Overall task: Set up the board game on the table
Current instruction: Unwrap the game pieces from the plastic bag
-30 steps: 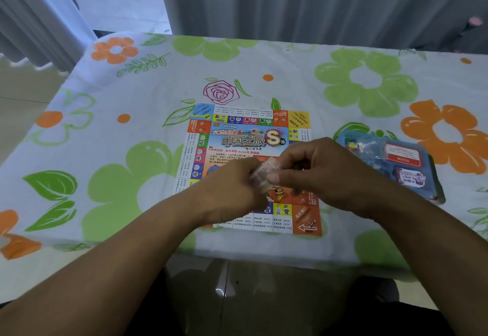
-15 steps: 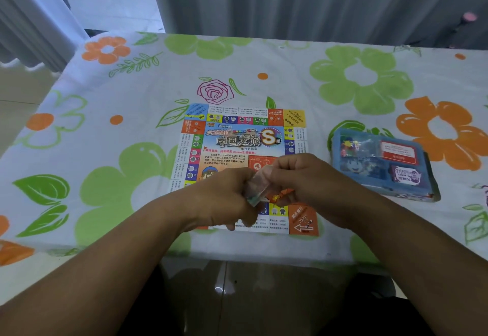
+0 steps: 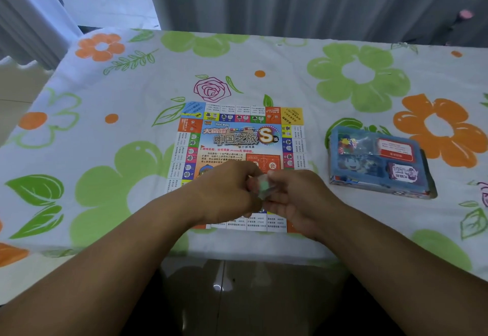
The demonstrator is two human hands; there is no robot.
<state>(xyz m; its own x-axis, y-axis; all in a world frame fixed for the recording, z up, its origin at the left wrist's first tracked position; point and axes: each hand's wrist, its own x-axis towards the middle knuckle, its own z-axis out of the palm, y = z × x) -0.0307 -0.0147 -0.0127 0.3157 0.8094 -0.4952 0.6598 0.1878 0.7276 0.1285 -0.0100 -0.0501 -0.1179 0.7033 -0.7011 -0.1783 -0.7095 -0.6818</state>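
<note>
Item, lowest in the frame: dark glossy floor (image 3: pixel 211 283) below the bench edge, crossed by two bare forearms. Item, lower centre: left hand (image 3: pixel 227 193) and right hand (image 3: pixel 298 201), knuckles nearly touching, fingers of both curled in and pinching one small clear plastic packet (image 3: pixel 260 186) between them; its contents are too blurred to tell. The hands hang over the near part of the game board (image 3: pixel 237 140), covering its nearer squares. Compared with a second ago, the hands sit lower against the board, closer to its near edge; the orange sliver that showed under the right fingers half a second ago is out of sight. Item, centre: the board, unfolded, flat on the bench (image 3: pixel 105 150), which wears a white cloth printed with green and orange flowers; board unmoved on the cloth. Item, right of the frame, level with the board and well apart from it: blue game box (image 3: pixel 377 161), open-topped, compartments holding card stacks and coloured pieces; position unchanged. Item, top of the frame: grey curtain (image 3: pixel 290 0) behind the bench.
</note>
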